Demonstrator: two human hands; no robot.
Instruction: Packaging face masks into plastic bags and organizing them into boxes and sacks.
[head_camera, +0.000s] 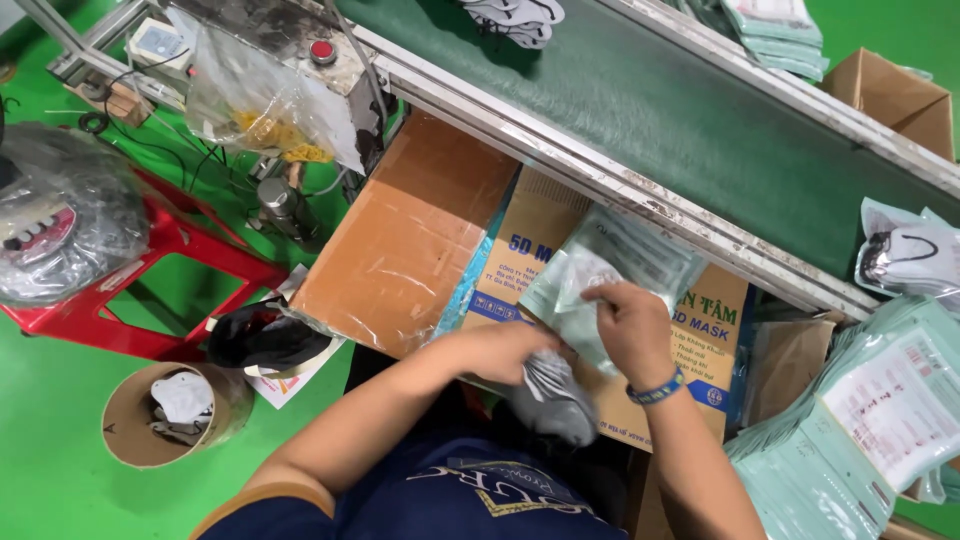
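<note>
Your left hand grasps a grey folded fabric mask, its upper end hidden under your fingers, its long axis running down-right over the printed cardboard box. Your right hand pinches a clear pale-green plastic pouch, mouth toward you.

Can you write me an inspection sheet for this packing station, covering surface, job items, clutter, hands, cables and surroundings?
Surface: flattened cardboard box under the conveyor's edge, partly taped.
Job's things: clear plastic pouch and grey face masks, both over the cardboard.
Clutter: stack of filled pouches at right; packed mask by the belt; cardboard tube holding scraps on the floor.
Hands: left hand grips the grey masks; right hand, with a wristband, pinches the pouch.
Cables: black wires trail across the floor near the machine.
Surroundings: green conveyor belt, red stool, green floor.
</note>
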